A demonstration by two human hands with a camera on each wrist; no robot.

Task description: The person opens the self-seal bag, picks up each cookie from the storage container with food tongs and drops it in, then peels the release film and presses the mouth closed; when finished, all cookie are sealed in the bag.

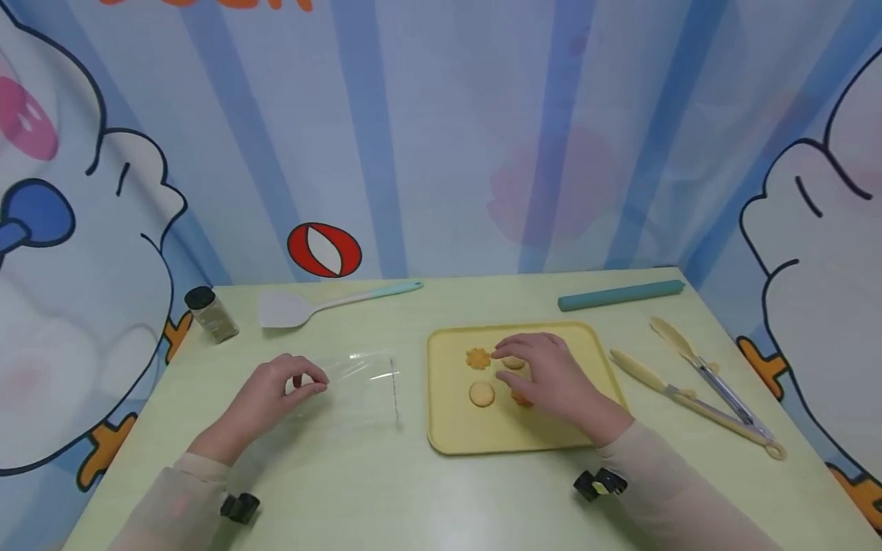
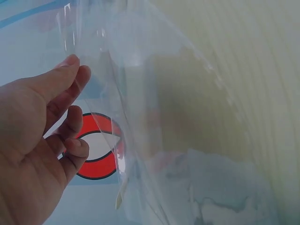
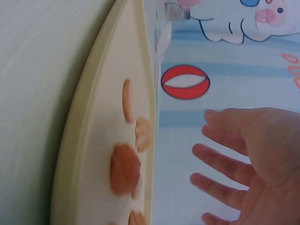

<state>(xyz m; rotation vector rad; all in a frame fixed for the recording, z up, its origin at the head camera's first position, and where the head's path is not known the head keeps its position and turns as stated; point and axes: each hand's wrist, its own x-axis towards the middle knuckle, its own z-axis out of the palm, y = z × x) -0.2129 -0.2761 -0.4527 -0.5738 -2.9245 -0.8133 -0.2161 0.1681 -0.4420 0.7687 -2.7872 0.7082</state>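
My left hand (image 1: pixel 272 392) pinches the edge of a clear plastic bag (image 1: pixel 361 394) between thumb and index finger. The left wrist view shows the thin film of the bag (image 2: pixel 197 108) spreading out from the fingertips. Over a yellow tray (image 1: pixel 441 428), my right hand (image 1: pixel 551 379) hovers with its fingers apart and nothing between them. Several cookies lie on the tray: a flower-shaped cookie (image 1: pixel 478 358) and a plain round cookie (image 1: pixel 481 394) in full sight, others partly hidden under the right hand. A browner cookie (image 3: pixel 125 168) shows close up in the right wrist view.
A seasoning jar (image 1: pixel 213 315) with a black lid stands at the back left, beside a white spatula (image 1: pixel 285 310). At the back right lies a teal rolling pin (image 1: pixel 620 295). Tongs (image 1: pixel 717 405) lie spread right of the tray. A printed curtain (image 1: pixel 448 153) hangs behind the table.
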